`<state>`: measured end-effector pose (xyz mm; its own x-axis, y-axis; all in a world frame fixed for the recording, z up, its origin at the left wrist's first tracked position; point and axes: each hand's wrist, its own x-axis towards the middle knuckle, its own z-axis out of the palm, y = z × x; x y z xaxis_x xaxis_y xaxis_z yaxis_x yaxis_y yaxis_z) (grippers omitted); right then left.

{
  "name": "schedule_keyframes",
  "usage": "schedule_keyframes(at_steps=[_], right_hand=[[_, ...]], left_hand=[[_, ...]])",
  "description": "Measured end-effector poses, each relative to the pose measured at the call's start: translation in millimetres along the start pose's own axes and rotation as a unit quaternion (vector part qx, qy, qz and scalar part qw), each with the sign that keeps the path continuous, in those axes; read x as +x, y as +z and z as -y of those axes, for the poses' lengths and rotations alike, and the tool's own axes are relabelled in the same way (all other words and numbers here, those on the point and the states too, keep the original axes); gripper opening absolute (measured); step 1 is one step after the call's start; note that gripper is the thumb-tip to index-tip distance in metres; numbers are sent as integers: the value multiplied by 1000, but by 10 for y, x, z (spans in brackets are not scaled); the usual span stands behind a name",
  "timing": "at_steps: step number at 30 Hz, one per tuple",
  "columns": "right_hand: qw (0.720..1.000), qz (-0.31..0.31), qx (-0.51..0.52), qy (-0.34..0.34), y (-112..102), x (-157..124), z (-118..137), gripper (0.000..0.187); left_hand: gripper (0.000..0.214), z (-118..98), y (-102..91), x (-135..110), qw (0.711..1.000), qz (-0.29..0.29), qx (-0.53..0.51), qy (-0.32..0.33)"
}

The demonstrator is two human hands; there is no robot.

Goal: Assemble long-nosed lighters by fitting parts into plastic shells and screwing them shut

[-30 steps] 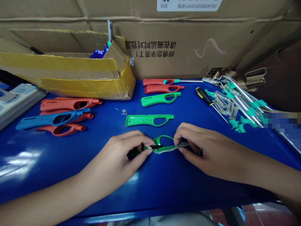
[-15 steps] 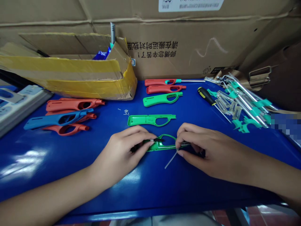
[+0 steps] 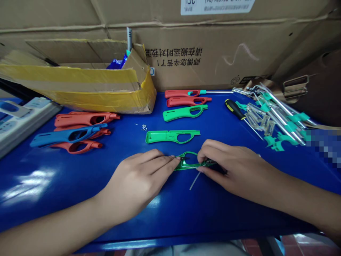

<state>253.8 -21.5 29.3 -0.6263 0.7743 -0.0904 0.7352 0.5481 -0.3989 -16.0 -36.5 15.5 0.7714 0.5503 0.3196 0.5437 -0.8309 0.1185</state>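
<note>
Half of a green lighter casing (image 3: 188,166) lies low over the blue table with its hollow side up. My left hand (image 3: 145,174) is closed on its wide end, the fingertips pressed together over a small black part; that end is hidden. At the narrow end, my right hand (image 3: 226,161) is closed, thumb and forefinger against the casing and a thin white wire. A thin translucent tube (image 3: 195,181) sticks out below the right thumb. Just beyond, a matching green casing half (image 3: 160,137) lies open side up.
Behind are a green casing (image 3: 183,113) and red ones (image 3: 188,102). Red and blue casings (image 3: 69,137) are piled left, near a power strip (image 3: 32,115) and a taped carton (image 3: 106,99). A screwdriver (image 3: 234,109), metal tubes (image 3: 282,113) and teal triggers (image 3: 277,142) lie right.
My left fingers have slid right along the casing and flattened over the black part, covering more of it. My right thumb and forefinger have shifted slightly left along the wire.
</note>
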Motion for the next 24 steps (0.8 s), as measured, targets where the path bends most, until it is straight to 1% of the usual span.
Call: schedule_keyframes(at_steps=[2, 4, 6, 9, 12, 16, 20, 24], right_hand=[[1000, -3, -7, 1, 6, -4, 0, 5], [1000, -3, -13, 0, 13, -9, 1, 7], [1000, -12, -22, -1, 21, -12, 4, 10], [999, -28, -40, -7, 32, -15, 12, 26], [996, -29, -73, -29, 38, -22, 16, 42], [989, -36, -124, -71, 30, -26, 4, 45], [978, -32, -173, -108, 14, -11, -12, 50], [978, -29, -168, -120, 17, 0, -24, 54]], left_hand=[[35, -55, -23, -1, 999, 27, 40, 9], [38, -113, -28, 12, 997, 46, 66, 1], [37, -162, -16, 33, 996, 47, 73, -17], [36, -202, 8, 61, 997, 37, 51, -44], [36, -197, 20, 64, 997, 36, 22, -61], [37, -138, 28, 27, 998, 34, -4, -48], [44, -79, 50, -4, 999, 18, -37, -34], [40, -67, 79, 1, 993, 0, -77, -90]])
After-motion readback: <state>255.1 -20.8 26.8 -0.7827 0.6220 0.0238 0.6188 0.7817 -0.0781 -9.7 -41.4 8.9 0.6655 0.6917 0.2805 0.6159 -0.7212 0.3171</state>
